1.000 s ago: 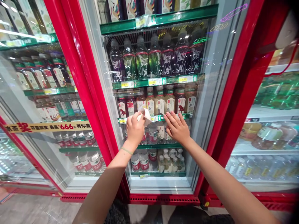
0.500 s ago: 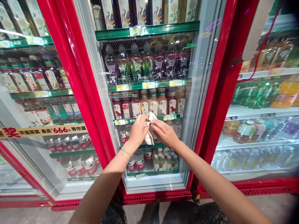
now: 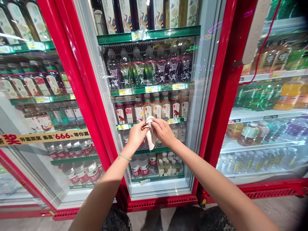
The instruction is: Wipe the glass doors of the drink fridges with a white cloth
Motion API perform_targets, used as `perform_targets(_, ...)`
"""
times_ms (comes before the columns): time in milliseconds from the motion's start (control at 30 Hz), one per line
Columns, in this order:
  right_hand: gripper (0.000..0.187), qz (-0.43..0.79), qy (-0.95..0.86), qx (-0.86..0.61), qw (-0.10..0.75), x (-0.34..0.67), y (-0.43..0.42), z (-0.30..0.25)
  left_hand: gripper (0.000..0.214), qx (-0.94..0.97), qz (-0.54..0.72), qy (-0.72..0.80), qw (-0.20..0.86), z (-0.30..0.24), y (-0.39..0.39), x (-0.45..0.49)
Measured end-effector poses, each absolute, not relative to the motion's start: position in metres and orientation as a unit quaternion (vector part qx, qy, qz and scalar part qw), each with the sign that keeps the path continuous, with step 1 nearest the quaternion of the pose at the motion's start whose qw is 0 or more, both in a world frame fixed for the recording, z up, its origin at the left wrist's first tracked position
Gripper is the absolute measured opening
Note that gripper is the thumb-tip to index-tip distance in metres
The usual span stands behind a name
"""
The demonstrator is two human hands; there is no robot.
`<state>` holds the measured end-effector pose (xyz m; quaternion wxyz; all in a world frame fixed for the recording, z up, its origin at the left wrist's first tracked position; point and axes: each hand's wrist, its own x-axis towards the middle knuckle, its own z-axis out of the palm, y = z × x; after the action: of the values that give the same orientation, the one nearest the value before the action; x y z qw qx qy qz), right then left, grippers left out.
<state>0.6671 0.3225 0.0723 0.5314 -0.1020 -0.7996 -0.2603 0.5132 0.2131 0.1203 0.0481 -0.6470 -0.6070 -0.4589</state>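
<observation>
Both my hands meet in front of the glass door (image 3: 204,96) of a red drinks fridge. My left hand (image 3: 136,134) and my right hand (image 3: 163,131) each pinch the top of a small white cloth (image 3: 150,136), which hangs down between them. The cloth is a little off the glass, level with the shelf of tea bottles (image 3: 156,107). A thin green band circles my left wrist.
Shelves of bottled drinks fill the fridge behind the glass, with yellow price tags on green rails. A second glass door (image 3: 48,106) with a yellow banner stands at left. Another red-framed fridge (image 3: 269,106) with green and orange bottles is at right. Grey floor lies below.
A second ago my left hand pressed the cloth on the glass and my right hand lay flat on it. Now both hands have come together and hold the cloth between them.
</observation>
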Motion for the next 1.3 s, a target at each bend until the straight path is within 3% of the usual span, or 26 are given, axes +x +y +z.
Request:
perform_targets(133,0.038,-0.277,-0.814,-0.084,0.503,0.667,0.318,0.073,0.006,-0.633,-0.431,-0.621,0.167,0.114,0.214,0.519)
perform_targets(300,0.017,-0.354,-0.815,-0.035,0.457,0.685,0.329,0.097,0.006,-0.693,-0.398,-0.572,0.183,0.116,0.206,0.5)
perform_targets(467,0.014,-0.345,-0.727,-0.135,0.578,0.688,0.334,0.101,0.025,-0.709,-0.361,-0.511,0.326,0.121,0.192,0.467)
perform_targets(600,0.014,-0.412,-0.787,0.035,0.458,0.683,0.33,0.084,0.029,-0.705,-0.302,-0.478,0.428,0.113,0.191,0.459)
perform_targets(633,0.014,-0.409,-0.786,0.034,0.462,0.684,0.331,0.082,0.031,-0.71,-0.287,-0.469,0.44,0.11,0.192,0.46)
perform_targets(767,0.02,-0.335,-0.707,-0.126,0.61,0.695,0.339,0.08,0.029,-0.704,-0.289,-0.455,0.463,0.104,0.202,0.464)
perform_targets(933,0.018,-0.409,-0.785,-0.004,0.466,0.716,0.351,0.081,0.026,-0.703,-0.314,-0.435,0.466,0.109,0.221,0.476)
perform_targets(1033,0.017,-0.379,-0.691,-0.164,0.593,0.726,0.36,0.076,0.023,-0.697,-0.335,-0.421,0.474,0.11,0.231,0.481)
perform_targets(1100,0.019,-0.372,-0.651,-0.214,0.626,0.726,0.363,0.068,0.021,-0.683,-0.352,-0.415,0.487,0.107,0.237,0.482)
perform_targets(1300,0.025,-0.421,-0.799,-0.055,0.427,0.715,0.345,0.024,0.026,-0.659,-0.36,-0.389,0.533,0.096,0.249,0.479)
